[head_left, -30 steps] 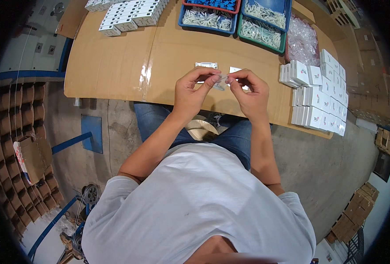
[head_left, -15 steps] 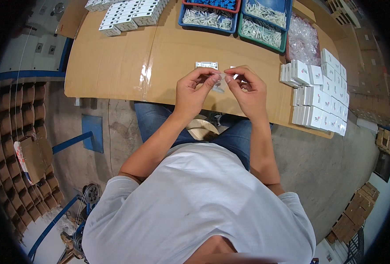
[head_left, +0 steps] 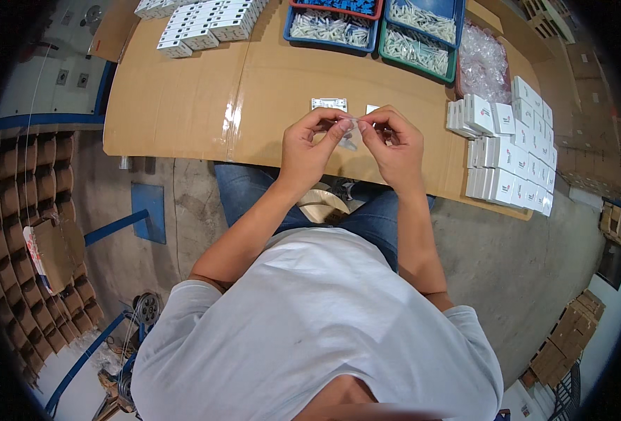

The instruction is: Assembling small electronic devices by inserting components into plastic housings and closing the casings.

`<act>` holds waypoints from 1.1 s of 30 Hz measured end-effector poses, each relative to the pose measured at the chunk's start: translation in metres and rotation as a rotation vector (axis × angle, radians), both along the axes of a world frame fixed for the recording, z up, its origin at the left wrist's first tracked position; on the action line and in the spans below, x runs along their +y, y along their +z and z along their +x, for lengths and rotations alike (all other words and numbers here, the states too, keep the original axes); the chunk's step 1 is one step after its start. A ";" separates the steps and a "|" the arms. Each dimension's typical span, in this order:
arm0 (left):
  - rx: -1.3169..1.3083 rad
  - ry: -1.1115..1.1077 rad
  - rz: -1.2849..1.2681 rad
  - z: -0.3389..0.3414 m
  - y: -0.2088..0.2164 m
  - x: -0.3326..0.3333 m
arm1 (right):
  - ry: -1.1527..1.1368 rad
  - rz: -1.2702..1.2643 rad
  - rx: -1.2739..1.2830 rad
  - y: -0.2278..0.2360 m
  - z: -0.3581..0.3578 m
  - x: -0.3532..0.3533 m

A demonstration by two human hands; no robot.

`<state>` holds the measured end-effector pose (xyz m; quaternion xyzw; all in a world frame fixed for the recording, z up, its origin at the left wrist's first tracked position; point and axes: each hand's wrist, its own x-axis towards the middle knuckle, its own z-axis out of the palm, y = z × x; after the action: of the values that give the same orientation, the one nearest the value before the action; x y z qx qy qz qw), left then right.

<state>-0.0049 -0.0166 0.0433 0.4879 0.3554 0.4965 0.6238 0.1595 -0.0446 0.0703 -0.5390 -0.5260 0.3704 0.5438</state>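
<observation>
Over the front part of the cardboard-covered table, a small clear plastic bag (head_left: pixel 349 142) hangs between my hands. My left hand (head_left: pixel 305 147) pinches its upper edge with thumb and forefinger. On the other side, my right hand (head_left: pixel 401 146) grips the same edge in a like pinch. Something small and greyish shows low in the bag, too blurred to name. Just beyond my left fingertips lies a white rectangular module (head_left: pixel 329 104). A white item (head_left: pixel 372 109) peeks out behind my right fingers, mostly covered by them.
Stacked white boxes (head_left: pixel 510 165) line the table's right edge. At the back stand a blue tray (head_left: pixel 331 48) and a green tray (head_left: pixel 415 68) of small white parts, beside a bin of clear plastic bags (head_left: pixel 483 63). White modules (head_left: pixel 212 27) sit in rows far left.
My fingertips have drawn slightly closer together, and the bag's upper edge looks more bunched between them. The things on the table have stayed where they were.
</observation>
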 end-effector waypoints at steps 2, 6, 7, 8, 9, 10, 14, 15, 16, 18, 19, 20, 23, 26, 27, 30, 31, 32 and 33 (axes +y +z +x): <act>0.028 0.013 0.051 0.000 0.000 0.001 | -0.002 -0.010 0.015 0.000 0.000 0.000; 0.023 0.003 0.061 0.001 0.005 0.000 | -0.012 -0.010 0.008 0.000 -0.001 0.000; 0.034 -0.009 0.059 0.001 0.005 -0.001 | -0.013 -0.011 0.014 -0.001 -0.001 0.000; 0.045 -0.021 0.057 0.000 0.006 -0.001 | -0.012 -0.011 0.015 -0.001 -0.001 0.000; 0.046 -0.020 0.058 0.001 0.005 -0.001 | -0.006 -0.007 0.013 -0.001 -0.001 0.000; 0.062 -0.002 0.090 0.002 0.005 -0.001 | -0.001 -0.004 0.009 0.000 0.000 0.000; 0.063 0.032 0.124 0.004 0.000 -0.001 | 0.008 -0.015 0.006 0.000 -0.002 -0.001; 0.063 0.032 0.124 0.005 -0.001 -0.001 | 0.006 -0.025 0.015 0.000 -0.002 -0.001; 0.013 0.027 0.059 0.005 -0.001 -0.002 | 0.003 -0.035 0.024 0.000 -0.003 -0.001; -0.037 0.023 -0.005 0.007 0.001 -0.002 | 0.004 -0.035 0.036 -0.003 -0.002 0.000; -0.033 0.022 -0.026 0.007 0.003 -0.002 | 0.006 -0.035 0.049 -0.005 -0.001 0.000; -0.030 0.022 -0.047 0.007 0.004 -0.002 | 0.007 -0.035 0.050 -0.006 -0.001 0.000; 0.031 -0.039 -0.002 0.002 0.004 0.001 | 0.011 -0.036 0.066 -0.006 -0.001 0.000; 0.075 -0.002 0.044 0.004 0.004 0.001 | -0.001 -0.045 0.072 -0.007 -0.001 0.000; 0.074 -0.002 0.044 0.004 0.003 0.002 | -0.009 -0.051 0.043 -0.007 -0.001 -0.001; 0.200 0.041 0.214 0.003 -0.003 0.003 | -0.018 -0.052 0.006 -0.007 -0.001 -0.001; 0.209 0.054 0.225 0.004 -0.004 0.003 | -0.021 -0.048 -0.002 -0.008 -0.001 -0.001; 0.217 0.067 0.236 0.005 -0.004 0.002 | -0.021 -0.047 -0.002 -0.007 -0.001 -0.001; 0.217 0.067 0.237 0.005 -0.003 0.002 | -0.026 -0.049 -0.011 -0.006 -0.001 -0.001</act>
<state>0.0006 -0.0149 0.0401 0.5967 0.3757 0.4998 0.5029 0.1583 -0.0457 0.0639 -0.5607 -0.5128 0.3731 0.5324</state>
